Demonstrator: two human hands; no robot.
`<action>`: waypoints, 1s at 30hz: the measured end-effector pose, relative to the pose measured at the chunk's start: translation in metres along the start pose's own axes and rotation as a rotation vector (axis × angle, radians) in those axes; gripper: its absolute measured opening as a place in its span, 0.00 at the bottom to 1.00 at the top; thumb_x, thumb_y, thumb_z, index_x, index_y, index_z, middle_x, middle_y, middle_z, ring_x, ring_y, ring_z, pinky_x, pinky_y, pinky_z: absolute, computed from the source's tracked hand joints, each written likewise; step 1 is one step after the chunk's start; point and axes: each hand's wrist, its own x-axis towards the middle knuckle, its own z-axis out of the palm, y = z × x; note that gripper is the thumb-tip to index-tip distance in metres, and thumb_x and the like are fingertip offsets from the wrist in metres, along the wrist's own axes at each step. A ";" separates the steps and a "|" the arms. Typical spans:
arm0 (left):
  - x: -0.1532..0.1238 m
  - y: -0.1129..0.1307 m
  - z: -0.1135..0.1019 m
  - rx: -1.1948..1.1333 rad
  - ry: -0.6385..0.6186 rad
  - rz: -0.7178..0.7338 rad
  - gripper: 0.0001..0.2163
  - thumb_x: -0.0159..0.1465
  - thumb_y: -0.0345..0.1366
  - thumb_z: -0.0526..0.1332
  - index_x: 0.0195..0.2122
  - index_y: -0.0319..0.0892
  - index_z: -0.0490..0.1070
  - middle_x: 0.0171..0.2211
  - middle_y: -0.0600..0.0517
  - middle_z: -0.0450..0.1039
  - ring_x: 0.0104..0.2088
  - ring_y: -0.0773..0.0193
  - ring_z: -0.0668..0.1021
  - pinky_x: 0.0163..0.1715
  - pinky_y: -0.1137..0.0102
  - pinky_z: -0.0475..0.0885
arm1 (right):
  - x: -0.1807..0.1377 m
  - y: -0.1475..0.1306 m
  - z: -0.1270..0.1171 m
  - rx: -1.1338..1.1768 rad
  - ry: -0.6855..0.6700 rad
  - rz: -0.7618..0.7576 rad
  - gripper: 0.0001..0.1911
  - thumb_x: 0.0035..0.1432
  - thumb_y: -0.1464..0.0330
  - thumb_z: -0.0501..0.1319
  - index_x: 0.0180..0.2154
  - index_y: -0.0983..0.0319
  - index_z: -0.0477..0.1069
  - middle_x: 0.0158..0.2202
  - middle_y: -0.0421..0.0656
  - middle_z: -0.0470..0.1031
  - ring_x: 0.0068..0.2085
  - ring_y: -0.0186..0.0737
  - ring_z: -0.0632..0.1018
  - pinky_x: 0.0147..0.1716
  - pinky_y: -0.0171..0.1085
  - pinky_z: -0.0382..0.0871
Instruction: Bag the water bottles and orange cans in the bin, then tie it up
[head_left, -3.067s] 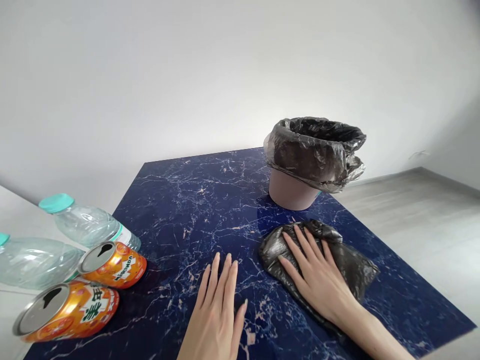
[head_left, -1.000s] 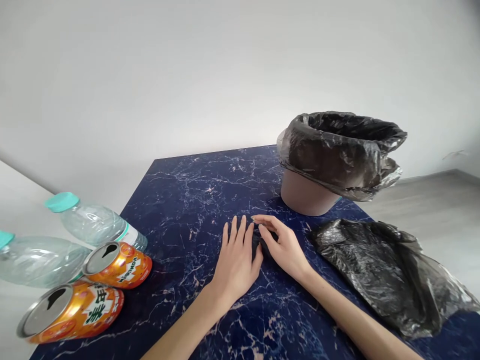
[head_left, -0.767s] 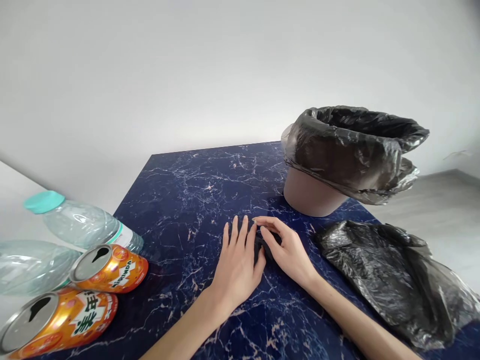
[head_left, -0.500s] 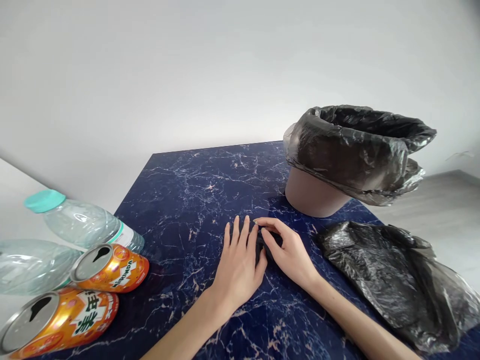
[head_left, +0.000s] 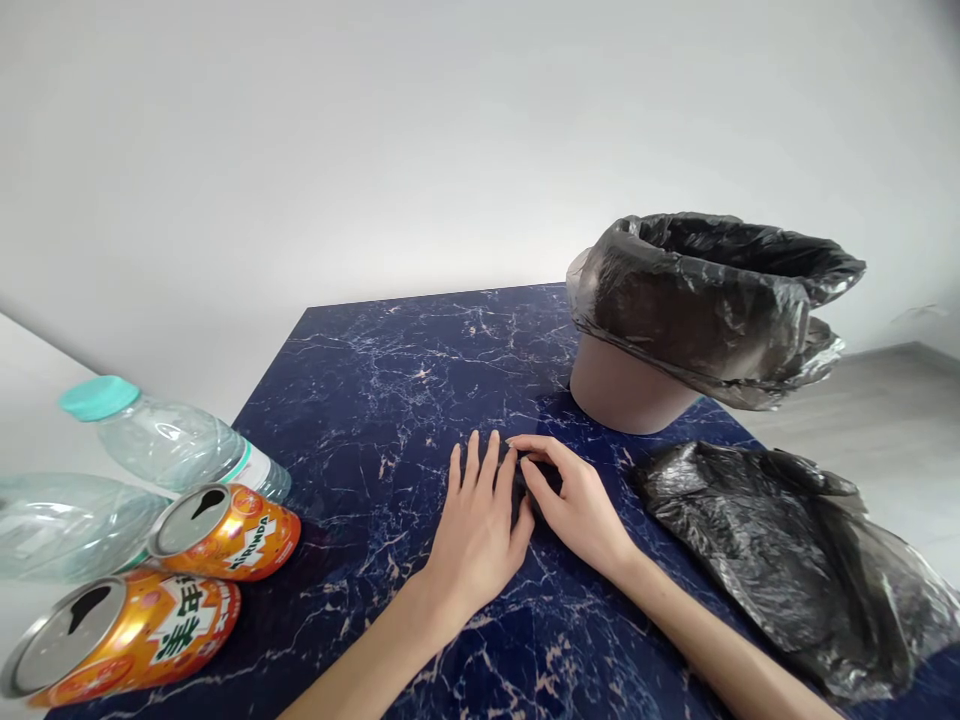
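Note:
My left hand (head_left: 480, 530) lies palm down on the blue marbled table (head_left: 375, 400), fingers stretched out and slightly spread. Beside it, my right hand (head_left: 574, 500) rests on the tabletop with loosely curved fingers, the thumb apart from the index finger. Its fingertips are at the left index finger, touching or very close. Between the two hands is a dark patch; I cannot tell whether it is shadow or a small black thing. A bin (head_left: 630, 385) stands beyond my right hand, lined with a black plastic bag (head_left: 675, 290) folded over its rim.
A second black plastic bag (head_left: 780, 560) lies crumpled at the right. On the left stand two orange soda cans, a rear one (head_left: 259, 540) and a front one (head_left: 142, 630), beside two clear bottles, one turquoise-capped (head_left: 180, 440), the other (head_left: 67, 525) cut off by the frame.
Both hands stay where they were. The cans, bottles and bin shift only slightly in the picture, as from a small head movement.

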 end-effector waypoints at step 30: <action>-0.001 0.001 -0.002 0.033 -0.014 0.013 0.26 0.80 0.40 0.52 0.75 0.32 0.59 0.78 0.32 0.55 0.78 0.36 0.55 0.74 0.34 0.60 | -0.001 0.004 0.001 -0.060 -0.013 -0.037 0.16 0.72 0.68 0.56 0.57 0.54 0.75 0.57 0.42 0.82 0.56 0.45 0.81 0.62 0.50 0.75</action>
